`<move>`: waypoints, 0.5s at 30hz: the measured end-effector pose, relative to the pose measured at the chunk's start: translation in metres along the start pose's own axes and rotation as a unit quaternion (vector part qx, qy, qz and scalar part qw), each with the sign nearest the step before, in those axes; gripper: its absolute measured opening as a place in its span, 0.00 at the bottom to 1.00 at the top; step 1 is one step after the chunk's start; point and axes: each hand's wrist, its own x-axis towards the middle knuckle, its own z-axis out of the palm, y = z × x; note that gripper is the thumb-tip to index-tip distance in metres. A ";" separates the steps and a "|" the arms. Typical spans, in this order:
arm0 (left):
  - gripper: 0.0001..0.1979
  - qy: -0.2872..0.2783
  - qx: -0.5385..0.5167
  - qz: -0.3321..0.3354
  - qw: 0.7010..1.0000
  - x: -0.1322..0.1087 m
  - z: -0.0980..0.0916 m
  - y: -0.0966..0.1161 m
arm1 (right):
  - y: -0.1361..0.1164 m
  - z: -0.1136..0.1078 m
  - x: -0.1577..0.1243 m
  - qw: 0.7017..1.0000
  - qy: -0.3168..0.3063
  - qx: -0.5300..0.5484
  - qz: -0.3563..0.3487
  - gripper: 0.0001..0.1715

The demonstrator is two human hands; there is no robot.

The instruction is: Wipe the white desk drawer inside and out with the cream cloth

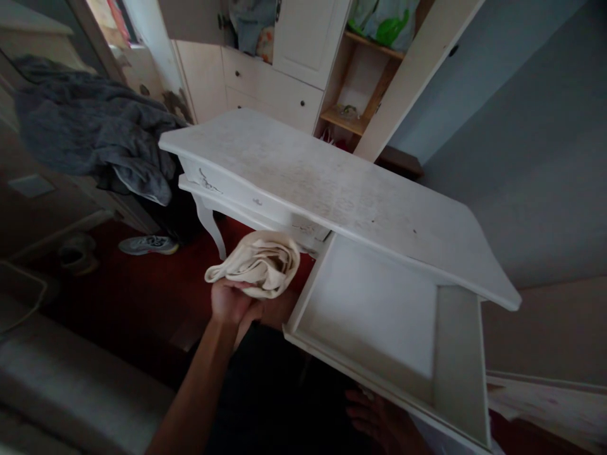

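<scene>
My left hand [232, 302] is closed around a rolled-up cream cloth [265, 265], holding it above my lap, to the left of an open drawer. The cloth is wound in loose layers, with its folds facing up. The pulled-out drawer [374, 309] belongs to a white table [322, 170] with a scuffed, stained top; its pale bottom shows. Low at the drawer's front edge is my right hand [374, 417], in shadow, with fingers stretched and slightly apart. Whether it touches the drawer front is hard to see.
A grey garment [95, 120] hangs in a heap at the left. A grey shoe [148, 245] lies on the red floor below it. Behind the table stands a white wardrobe [270, 82] with shelves holding bags [386, 25]. A pale padded edge [71, 373] lies at lower left.
</scene>
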 end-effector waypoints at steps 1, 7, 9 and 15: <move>0.21 -0.001 -0.015 0.009 1.000 -0.003 -0.003 0.003 | 0.002 0.002 0.001 1.000 0.006 0.011 -0.007 0.45; 0.19 0.074 -0.019 -0.034 0.996 -0.017 -0.034 -0.011 | 0.002 0.021 -0.001 0.996 0.055 0.038 -0.059 0.42; 0.20 0.065 -0.014 -0.058 0.996 -0.022 -0.043 -0.019 | 0.002 0.026 -0.003 0.993 0.080 0.009 -0.091 0.39; 0.21 -0.010 -0.080 -0.055 0.995 -0.043 -0.065 -0.024 | 0.009 0.031 -0.001 0.983 0.110 -0.047 -0.142 0.36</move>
